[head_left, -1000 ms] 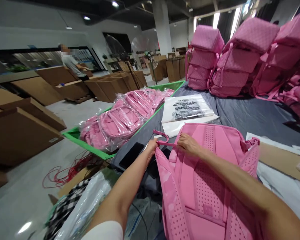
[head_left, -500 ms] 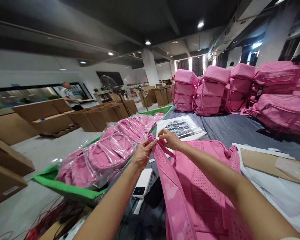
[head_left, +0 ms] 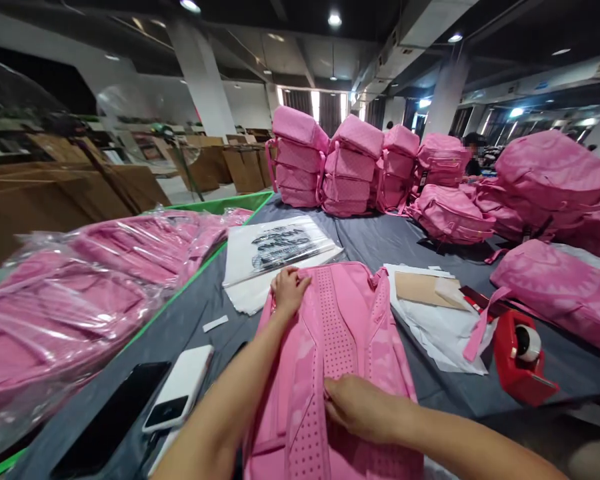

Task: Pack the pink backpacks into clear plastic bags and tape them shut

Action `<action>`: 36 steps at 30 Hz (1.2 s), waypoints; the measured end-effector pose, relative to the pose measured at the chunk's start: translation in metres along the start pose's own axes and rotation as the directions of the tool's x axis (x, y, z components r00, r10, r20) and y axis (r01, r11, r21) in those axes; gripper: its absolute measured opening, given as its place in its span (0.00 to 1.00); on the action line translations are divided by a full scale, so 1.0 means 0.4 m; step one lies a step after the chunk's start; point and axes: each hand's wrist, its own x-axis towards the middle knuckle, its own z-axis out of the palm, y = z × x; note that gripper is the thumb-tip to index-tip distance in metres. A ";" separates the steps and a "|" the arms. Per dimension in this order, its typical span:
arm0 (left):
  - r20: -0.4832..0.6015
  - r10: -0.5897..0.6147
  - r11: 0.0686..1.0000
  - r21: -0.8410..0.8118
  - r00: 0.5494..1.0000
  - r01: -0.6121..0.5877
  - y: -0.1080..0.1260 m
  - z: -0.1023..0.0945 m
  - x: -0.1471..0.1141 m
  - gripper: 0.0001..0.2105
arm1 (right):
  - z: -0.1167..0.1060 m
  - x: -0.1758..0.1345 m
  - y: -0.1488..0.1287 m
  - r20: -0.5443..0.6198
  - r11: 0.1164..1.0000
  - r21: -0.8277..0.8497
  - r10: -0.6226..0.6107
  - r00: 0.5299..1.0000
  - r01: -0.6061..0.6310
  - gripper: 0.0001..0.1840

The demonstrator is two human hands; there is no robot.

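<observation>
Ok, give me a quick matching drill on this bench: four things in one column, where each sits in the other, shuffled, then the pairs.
Things:
1. left hand
2. right hand
3. red tape dispenser
4. white phone

Places:
A. on the grey table cover, right of the pink backpack
B. on the backpack's top edge, far end from the camera
C. on the grey table cover, left of the backpack, beside a black phone
D. pressed on the backpack's perforated back panel, near end

Pairs: 1-B, 2-D, 3-A, 4-C
</observation>
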 end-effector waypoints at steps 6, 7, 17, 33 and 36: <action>0.042 -0.006 0.961 0.276 0.999 -0.006 -0.021 0.036 -0.002 0.22 | -0.251 -0.030 0.172 -0.502 0.955 -0.108 0.187 0.844 -0.276 0.16; 0.061 0.021 0.933 0.356 0.998 -0.041 -0.009 0.038 0.005 0.27 | -0.302 -0.012 0.221 -0.587 0.897 -0.046 0.332 0.738 -0.440 0.15; 0.660 0.352 0.838 0.094 0.664 -0.538 0.115 0.306 -0.071 0.11 | -0.413 0.172 0.331 -0.616 0.812 0.017 0.468 0.633 -0.583 0.10; 0.424 0.419 0.900 -0.073 0.803 -0.430 0.142 0.277 -0.128 0.16 | -0.442 -0.020 0.057 -0.932 0.999 -0.006 0.008 0.362 -0.036 0.11; 0.203 0.665 0.744 -0.255 0.718 -0.617 0.221 0.220 -0.158 0.20 | -0.463 -0.039 0.077 -0.863 0.984 0.174 0.142 0.485 0.022 0.14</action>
